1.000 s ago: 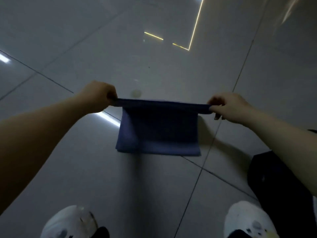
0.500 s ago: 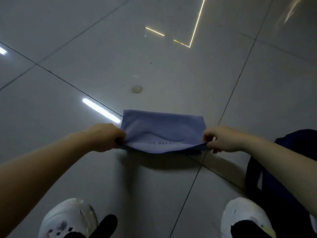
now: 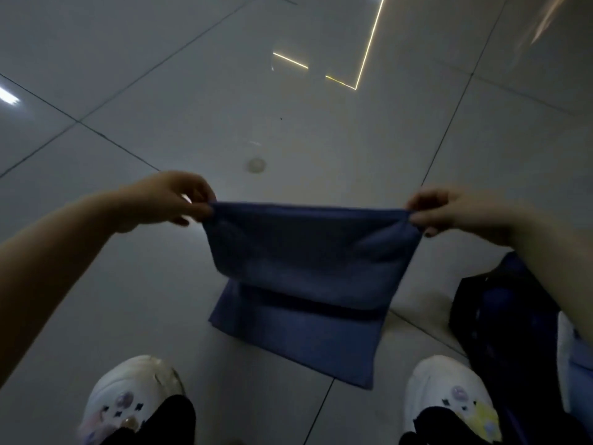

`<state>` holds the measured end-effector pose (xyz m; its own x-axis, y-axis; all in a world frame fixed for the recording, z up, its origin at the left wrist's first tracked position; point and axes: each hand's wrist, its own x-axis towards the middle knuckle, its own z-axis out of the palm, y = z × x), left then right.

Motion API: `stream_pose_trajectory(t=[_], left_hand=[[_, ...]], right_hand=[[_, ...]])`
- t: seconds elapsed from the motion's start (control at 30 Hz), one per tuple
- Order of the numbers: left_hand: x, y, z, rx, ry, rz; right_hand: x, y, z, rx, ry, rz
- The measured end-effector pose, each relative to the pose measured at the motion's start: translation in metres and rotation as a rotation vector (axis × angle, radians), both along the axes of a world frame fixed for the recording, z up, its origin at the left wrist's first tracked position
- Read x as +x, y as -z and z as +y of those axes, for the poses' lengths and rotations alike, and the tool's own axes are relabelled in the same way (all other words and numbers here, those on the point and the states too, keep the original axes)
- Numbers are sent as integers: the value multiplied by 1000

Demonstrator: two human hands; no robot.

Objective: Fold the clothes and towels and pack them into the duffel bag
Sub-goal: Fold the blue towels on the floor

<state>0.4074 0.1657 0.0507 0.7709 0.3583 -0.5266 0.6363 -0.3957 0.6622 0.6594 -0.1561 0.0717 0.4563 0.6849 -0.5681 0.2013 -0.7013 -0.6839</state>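
**Glossy Grey Tile Under Dim Light**

The floor [image 3: 321, 130] was large, pale grey tiles, polished enough to mirror the ceiling — thin dark grout lines [image 3: 449, 123] crossed it at angles. A bright angular strip-light reflection [image 3: 369, 49] glowed warm near the top, a white glare streak [image 3: 8, 96] sat at the left edge, and a small round mark [image 3: 256, 165] dotted one tile.

One blue towel [image 3: 308, 252] is in view, held up by two hands: the left hand [image 3: 167, 200] and the right hand [image 3: 455, 210]. Two white shoes show at the near edge, the left shoe [image 3: 128, 390] and the right shoe [image 3: 449, 390]. One dark bag [image 3: 500, 316], probably the duffel, lies at the right.
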Motion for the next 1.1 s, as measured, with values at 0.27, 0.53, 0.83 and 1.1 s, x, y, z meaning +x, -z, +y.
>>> stream_pose_trajectory(t=[0.27, 0.53, 0.83, 1.1], left_hand=[[58, -8, -3, 330, -206, -399], [30, 79, -20, 585, 19, -157], [-6, 132, -37, 580, 179, -62], [-20, 111, -36, 503, -123, -252]], right_hand=[[22, 5, 26, 188, 165, -365], [-6, 90, 13, -166, -94, -623], [-36, 132, 4, -233, -314, -615], [-47, 115, -11, 140, -172, -702]])
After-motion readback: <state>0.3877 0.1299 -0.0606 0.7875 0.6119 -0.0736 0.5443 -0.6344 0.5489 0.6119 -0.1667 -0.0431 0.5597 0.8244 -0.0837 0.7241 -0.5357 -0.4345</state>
